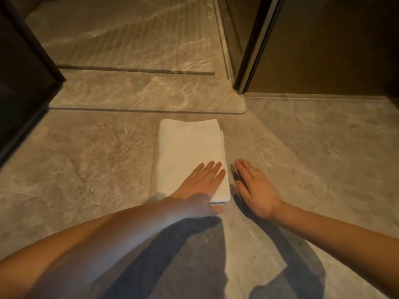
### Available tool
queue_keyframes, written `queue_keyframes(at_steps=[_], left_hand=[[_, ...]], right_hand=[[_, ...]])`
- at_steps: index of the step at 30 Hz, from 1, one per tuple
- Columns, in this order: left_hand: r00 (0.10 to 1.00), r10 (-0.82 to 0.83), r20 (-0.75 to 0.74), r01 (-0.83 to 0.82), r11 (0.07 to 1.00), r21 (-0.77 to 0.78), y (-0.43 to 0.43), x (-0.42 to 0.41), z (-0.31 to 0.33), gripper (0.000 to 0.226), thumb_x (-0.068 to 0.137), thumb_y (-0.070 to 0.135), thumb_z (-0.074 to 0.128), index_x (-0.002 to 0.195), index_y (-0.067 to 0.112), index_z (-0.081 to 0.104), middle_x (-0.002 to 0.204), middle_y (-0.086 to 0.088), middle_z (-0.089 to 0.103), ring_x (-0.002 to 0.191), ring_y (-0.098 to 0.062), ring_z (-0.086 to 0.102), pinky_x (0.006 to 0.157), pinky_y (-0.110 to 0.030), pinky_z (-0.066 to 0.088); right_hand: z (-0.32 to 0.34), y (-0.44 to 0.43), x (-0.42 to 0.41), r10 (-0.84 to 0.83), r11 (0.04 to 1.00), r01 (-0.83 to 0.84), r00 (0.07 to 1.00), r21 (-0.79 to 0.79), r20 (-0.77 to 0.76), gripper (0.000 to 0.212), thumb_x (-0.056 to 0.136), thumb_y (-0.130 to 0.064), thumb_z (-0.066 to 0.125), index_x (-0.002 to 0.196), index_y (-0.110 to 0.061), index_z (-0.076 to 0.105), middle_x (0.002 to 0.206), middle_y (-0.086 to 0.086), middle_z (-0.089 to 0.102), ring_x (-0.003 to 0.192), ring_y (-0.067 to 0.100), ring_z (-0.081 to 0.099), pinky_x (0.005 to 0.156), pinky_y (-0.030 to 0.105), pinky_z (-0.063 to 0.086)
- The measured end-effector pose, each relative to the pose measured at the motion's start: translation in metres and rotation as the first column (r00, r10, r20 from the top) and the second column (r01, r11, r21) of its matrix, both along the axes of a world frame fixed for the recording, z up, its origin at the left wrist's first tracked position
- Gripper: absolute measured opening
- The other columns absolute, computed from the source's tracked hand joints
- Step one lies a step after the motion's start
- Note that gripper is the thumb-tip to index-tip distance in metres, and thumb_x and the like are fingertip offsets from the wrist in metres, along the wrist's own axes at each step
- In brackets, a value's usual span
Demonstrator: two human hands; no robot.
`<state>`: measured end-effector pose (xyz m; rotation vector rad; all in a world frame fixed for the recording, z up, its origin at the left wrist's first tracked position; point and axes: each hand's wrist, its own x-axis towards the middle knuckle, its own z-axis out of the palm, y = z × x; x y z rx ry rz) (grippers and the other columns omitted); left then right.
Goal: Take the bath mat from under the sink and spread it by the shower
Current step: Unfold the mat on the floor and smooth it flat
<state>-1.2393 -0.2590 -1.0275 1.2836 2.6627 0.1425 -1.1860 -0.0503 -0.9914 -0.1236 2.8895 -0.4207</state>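
Veined grey-beige stone floor (302, 147) fills the room, with a raised, round-cornered stone sill (140, 93) beyond it, a dark cabinet (19, 72) at the left and a dark door frame (250, 61) at the right. On the floor just before the sill lies the bath mat (187, 147), white, soft-napped and folded into a thick oblong. Both bare forearms reach forward: the left hand (200, 186) lies flat, its fingers (212, 169) straight and close together, on the mat's near right corner, gripping nothing, while the right hand (257, 190), fingers straight and palm turned inward, is just beside the mat's right edge, holding nothing.
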Motion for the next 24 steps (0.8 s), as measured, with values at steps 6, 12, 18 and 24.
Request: queue_keyframes(at_steps=[6, 12, 18, 24], left_hand=[[0.999, 0.041, 0.012, -0.043, 0.990, 0.131, -0.001, -0.001, 0.000, 0.084, 0.093, 0.060, 0.043, 0.155, 0.015, 0.009, 0.163, -0.009, 0.014, 0.149, -0.027, 0.011, 0.118, -0.034, -0.004], [0.916, 0.159, 0.367, -0.326, 0.830, 0.452, -0.011, -0.007, 0.044, 0.057, 0.094, 0.042, 0.053, 0.145, 0.020, 0.040, 0.137, -0.002, 0.057, 0.120, -0.021, 0.054, 0.094, -0.024, 0.039], [0.811, 0.202, 0.549, -0.536, 0.632, 0.559, -0.023, -0.011, 0.073, 0.039, 0.092, 0.027, 0.062, 0.129, 0.029, 0.050, 0.103, 0.005, 0.068, 0.094, -0.011, 0.064, 0.082, -0.028, 0.050], [0.780, 0.173, 0.602, -0.583, 0.553, 0.596, -0.035, -0.017, 0.092, 0.042, 0.087, 0.020, 0.070, 0.126, 0.026, 0.054, 0.098, 0.007, 0.067, 0.090, -0.001, 0.062, 0.075, -0.014, 0.048]], right_hand=[[0.007, 0.001, -0.002, 0.038, 0.999, -0.038, 0.999, -0.034, -0.024, 0.059, 0.104, -0.035, 0.032, 0.156, -0.016, 0.013, 0.164, 0.003, 0.010, 0.150, 0.015, 0.008, 0.122, 0.029, 0.006], [0.014, -0.011, -0.007, -0.109, 0.933, 0.078, 0.991, -0.350, -0.070, 0.056, 0.102, -0.030, 0.042, 0.154, -0.022, 0.023, 0.160, -0.002, 0.026, 0.142, 0.011, 0.028, 0.111, 0.022, 0.026], [0.019, -0.036, -0.027, -0.155, 0.660, 0.176, 0.983, -0.730, 0.096, 0.064, 0.093, -0.010, 0.060, 0.148, -0.029, 0.035, 0.143, 0.004, 0.048, 0.126, 0.018, 0.051, 0.104, 0.034, 0.046], [0.038, -0.053, -0.056, -0.199, 0.593, 0.146, 0.980, -0.792, 0.032, 0.033, 0.085, 0.006, 0.065, 0.117, -0.004, 0.065, 0.113, 0.017, 0.066, 0.102, 0.029, 0.065, 0.083, 0.039, 0.055]])
